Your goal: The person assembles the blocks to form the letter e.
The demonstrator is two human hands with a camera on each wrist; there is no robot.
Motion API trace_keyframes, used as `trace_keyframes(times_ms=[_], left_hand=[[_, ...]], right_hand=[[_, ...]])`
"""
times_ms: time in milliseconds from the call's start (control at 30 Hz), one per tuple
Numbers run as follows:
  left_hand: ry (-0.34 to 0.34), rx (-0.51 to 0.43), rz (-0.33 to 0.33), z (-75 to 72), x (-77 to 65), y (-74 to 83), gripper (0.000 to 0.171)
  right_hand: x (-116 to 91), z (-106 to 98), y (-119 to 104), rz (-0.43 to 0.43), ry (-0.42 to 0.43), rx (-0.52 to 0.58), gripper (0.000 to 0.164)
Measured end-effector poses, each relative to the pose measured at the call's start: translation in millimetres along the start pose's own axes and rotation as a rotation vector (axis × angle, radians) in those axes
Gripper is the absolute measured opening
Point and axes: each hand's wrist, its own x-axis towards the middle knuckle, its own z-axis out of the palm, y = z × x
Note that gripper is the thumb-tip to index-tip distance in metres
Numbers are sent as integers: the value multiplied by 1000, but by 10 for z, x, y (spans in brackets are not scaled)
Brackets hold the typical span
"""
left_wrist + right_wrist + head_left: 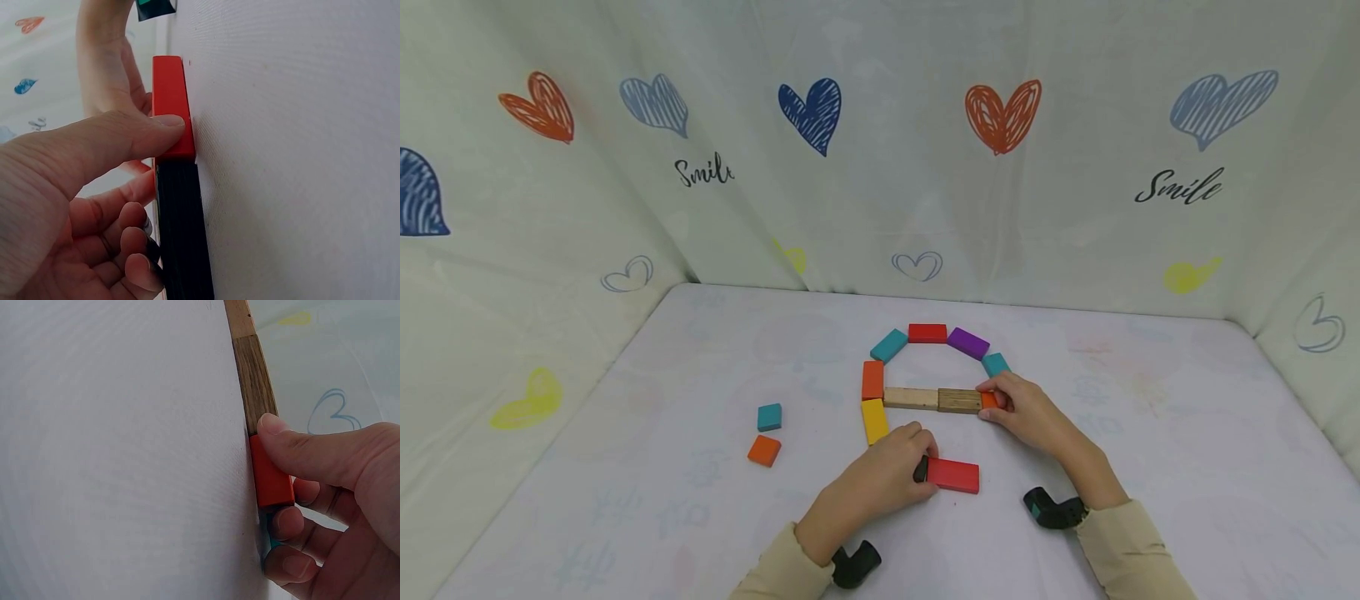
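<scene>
My left hand [880, 468] holds a red block [955, 476], with the thumb on its near side. Against the end of that block lies a black block [185, 231], largely covered by the hand in the head view. Farther right, an orange block [272, 474] is pinched by my right hand [1037, 417] at the end of a dark wood-grain block [959, 401]. A pale wooden block [911, 398] continues that row leftward. An arch of blocks curves above: orange-red [872, 380], teal [890, 345], red [927, 333], purple [967, 342] and teal [996, 364].
A yellow block [874, 421] extends the arch's left side beside my left hand. A loose teal block [769, 417] and an orange block [764, 451] lie to the left on the white tabletop [625, 467]. Dark wrist devices [1054, 508] sit at both sleeves.
</scene>
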Motion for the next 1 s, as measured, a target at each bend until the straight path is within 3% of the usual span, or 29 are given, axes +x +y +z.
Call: trace_keyframes(times_ms=[733,1000], left_hand=[[6,19,-16,-11,-2,23,34],[-32,-98,-13,-48,-37,-28,42]], right_hand=[[-15,-14,-12,-17,2,16,33],[-14,-12,-14,-7,-4,-3,35]])
